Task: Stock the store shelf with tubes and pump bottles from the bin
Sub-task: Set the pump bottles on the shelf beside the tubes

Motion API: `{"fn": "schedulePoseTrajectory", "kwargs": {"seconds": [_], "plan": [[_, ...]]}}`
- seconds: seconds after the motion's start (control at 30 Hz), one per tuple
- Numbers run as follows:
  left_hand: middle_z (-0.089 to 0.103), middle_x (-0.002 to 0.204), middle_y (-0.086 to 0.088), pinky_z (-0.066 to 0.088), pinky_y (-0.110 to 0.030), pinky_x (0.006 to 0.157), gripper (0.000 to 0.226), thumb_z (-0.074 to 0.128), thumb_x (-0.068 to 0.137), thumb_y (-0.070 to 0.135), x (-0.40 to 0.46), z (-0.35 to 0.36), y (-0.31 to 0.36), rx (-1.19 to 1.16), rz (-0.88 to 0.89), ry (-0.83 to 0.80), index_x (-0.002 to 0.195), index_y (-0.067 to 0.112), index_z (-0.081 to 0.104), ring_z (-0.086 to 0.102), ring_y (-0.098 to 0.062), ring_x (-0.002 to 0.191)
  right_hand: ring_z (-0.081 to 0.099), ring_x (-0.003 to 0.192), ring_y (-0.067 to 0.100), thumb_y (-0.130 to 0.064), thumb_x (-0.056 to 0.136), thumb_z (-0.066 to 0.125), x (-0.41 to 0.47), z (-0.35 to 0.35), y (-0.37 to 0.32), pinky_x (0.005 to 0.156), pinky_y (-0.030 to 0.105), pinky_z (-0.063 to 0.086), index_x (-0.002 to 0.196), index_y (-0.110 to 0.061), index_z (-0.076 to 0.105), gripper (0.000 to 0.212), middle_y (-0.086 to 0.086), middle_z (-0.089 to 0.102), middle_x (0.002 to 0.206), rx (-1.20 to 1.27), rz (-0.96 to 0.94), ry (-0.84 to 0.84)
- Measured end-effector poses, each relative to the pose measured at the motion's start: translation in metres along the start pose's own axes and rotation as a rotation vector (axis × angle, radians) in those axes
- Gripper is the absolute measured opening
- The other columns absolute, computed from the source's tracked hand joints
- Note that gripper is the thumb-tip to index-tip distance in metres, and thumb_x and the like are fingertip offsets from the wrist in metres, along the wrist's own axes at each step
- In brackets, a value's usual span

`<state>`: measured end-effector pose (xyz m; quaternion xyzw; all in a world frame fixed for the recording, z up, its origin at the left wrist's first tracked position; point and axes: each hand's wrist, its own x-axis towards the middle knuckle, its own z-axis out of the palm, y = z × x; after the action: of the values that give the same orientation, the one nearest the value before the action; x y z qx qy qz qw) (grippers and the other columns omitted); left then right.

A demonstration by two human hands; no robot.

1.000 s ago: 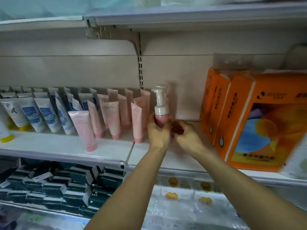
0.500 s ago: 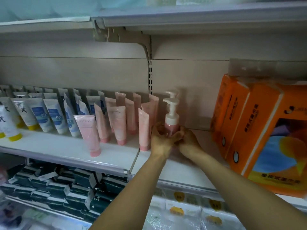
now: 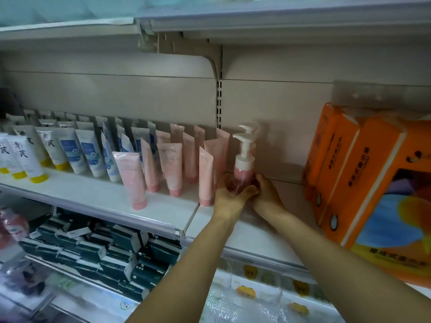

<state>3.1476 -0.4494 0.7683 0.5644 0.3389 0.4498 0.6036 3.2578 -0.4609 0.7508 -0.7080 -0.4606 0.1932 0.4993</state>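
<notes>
A pink pump bottle with a white pump head stands upright on the white shelf, just right of the pink tubes. My left hand grips its lower body from the left and front. My right hand holds it from the right. Behind it a second white pump head shows; its body is hidden. White and blue tubes and white tubes with yellow caps fill the shelf's left part.
Large orange tissue packs stand on the shelf at the right, close to my right forearm. Bare shelf lies between the bottle and the packs. Dark green boxes are piled on the shelf below. An upper shelf overhangs.
Both hands have lowered the pump bottle from the air onto the shelf beside the pink tubes. The view has shifted, so the shelf contents sit further right.
</notes>
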Motion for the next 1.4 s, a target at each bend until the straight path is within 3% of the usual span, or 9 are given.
{"fn": "schedulePoseTrajectory", "kwargs": {"seconds": [0.1, 0.2, 0.3, 0.37, 0.53, 0.7, 1.03, 1.27, 1.4], "plan": [[0.062, 0.088, 0.008, 0.044, -0.004, 0.060, 0.042, 0.078, 0.076, 0.004, -0.008, 0.002, 0.006, -0.025, -0.009, -0.005, 0.085, 0.032, 0.049, 0.061, -0.005, 0.080, 0.061, 0.090, 0.012, -0.021, 0.089, 0.058, -0.007, -0.002, -0.004, 0.072, 0.019, 0.046, 0.118, -0.020, 0.054, 0.029, -0.004, 0.064, 0.104, 0.023, 0.036, 0.028], [0.062, 0.092, 0.006, 0.044, -0.005, 0.063, 0.033, 0.073, 0.081, 0.007, -0.018, 0.003, 0.008, -0.038, -0.024, 0.023, 0.089, 0.031, 0.051, 0.059, 0.001, 0.080, 0.061, 0.089, 0.016, -0.018, 0.087, 0.060, -0.019, -0.006, -0.005, 0.079, 0.030, 0.051, 0.108, -0.023, 0.053, 0.023, -0.003, 0.063, 0.097, 0.072, 0.037, 0.095], [0.064, 0.103, 0.003, 0.051, -0.021, 0.082, 0.033, 0.069, 0.085, 0.014, -0.034, 0.000, 0.004, -0.038, -0.049, 0.068, 0.113, 0.022, 0.053, 0.062, -0.011, 0.096, 0.059, 0.082, 0.014, -0.011, 0.088, 0.059, -0.032, -0.011, -0.006, 0.072, 0.023, 0.045, 0.100, -0.019, 0.057, 0.014, -0.007, 0.062, 0.088, 0.111, -0.019, 0.096], [0.064, 0.109, -0.001, 0.054, -0.033, 0.089, 0.031, 0.067, 0.087, 0.013, -0.045, -0.006, 0.002, -0.047, -0.063, 0.123, 0.116, 0.019, 0.056, 0.063, -0.017, 0.102, 0.059, 0.080, 0.013, -0.011, 0.091, 0.058, -0.042, -0.010, -0.010, 0.069, 0.019, 0.046, 0.098, -0.014, 0.061, 0.009, -0.005, 0.064, 0.088, 0.141, -0.051, 0.105], [0.065, 0.097, -0.006, 0.056, -0.027, 0.064, 0.019, 0.059, 0.092, 0.008, -0.071, -0.033, 0.006, -0.237, -0.100, 0.297, 0.109, 0.014, 0.062, 0.063, -0.017, 0.075, 0.051, 0.055, 0.014, -0.012, 0.097, 0.052, -0.076, 0.002, -0.034, 0.046, 0.015, 0.040, 0.085, -0.007, 0.060, 0.015, 0.010, 0.057, 0.070, 0.346, -0.085, 0.062], [0.068, 0.086, -0.006, 0.048, -0.028, 0.060, 0.019, 0.059, 0.091, 0.007, -0.099, -0.076, 0.010, -0.389, -0.182, 0.359, 0.108, 0.014, 0.063, 0.059, -0.018, 0.069, 0.049, 0.049, 0.013, -0.009, 0.096, 0.052, -0.103, 0.037, -0.065, 0.046, 0.020, 0.041, 0.084, -0.002, 0.061, 0.017, 0.008, 0.056, 0.061, 0.420, -0.187, -0.040], [0.066, 0.072, 0.001, 0.047, -0.026, 0.055, 0.012, 0.057, 0.095, 0.018, -0.132, -0.236, 0.014, -0.446, -0.239, 0.592, 0.104, 0.014, 0.064, 0.057, -0.012, 0.057, 0.049, 0.049, 0.014, -0.011, 0.096, 0.053, -0.137, 0.183, -0.124, 0.048, 0.023, 0.042, 0.086, 0.001, 0.061, 0.017, 0.007, 0.056, 0.062, 0.439, -0.198, -0.338], [0.066, 0.071, 0.003, 0.046, -0.021, 0.048, 0.006, 0.057, 0.094, 0.019, -0.169, -0.404, 0.010, -0.462, -0.293, 0.775, 0.094, 0.017, 0.062, 0.056, -0.012, 0.057, 0.052, 0.050, 0.017, -0.013, 0.097, 0.052, -0.171, 0.333, -0.150, 0.043, 0.019, 0.040, 0.093, -0.005, 0.061, 0.013, 0.014, 0.062, 0.073, 0.325, -0.033, -0.632], [0.064, 0.070, 0.002, 0.045, -0.019, 0.045, 0.008, 0.057, 0.093, 0.019, -0.193, -0.492, 0.009, -0.468, -0.314, 0.859, 0.095, 0.014, 0.063, 0.056, -0.010, 0.053, 0.054, 0.049, 0.014, -0.013, 0.096, 0.054, -0.197, 0.417, -0.170, 0.046, 0.024, 0.039, 0.092, -0.008, 0.063, 0.011, 0.005, 0.063, 0.069, 0.275, 0.034, -0.753]]}}
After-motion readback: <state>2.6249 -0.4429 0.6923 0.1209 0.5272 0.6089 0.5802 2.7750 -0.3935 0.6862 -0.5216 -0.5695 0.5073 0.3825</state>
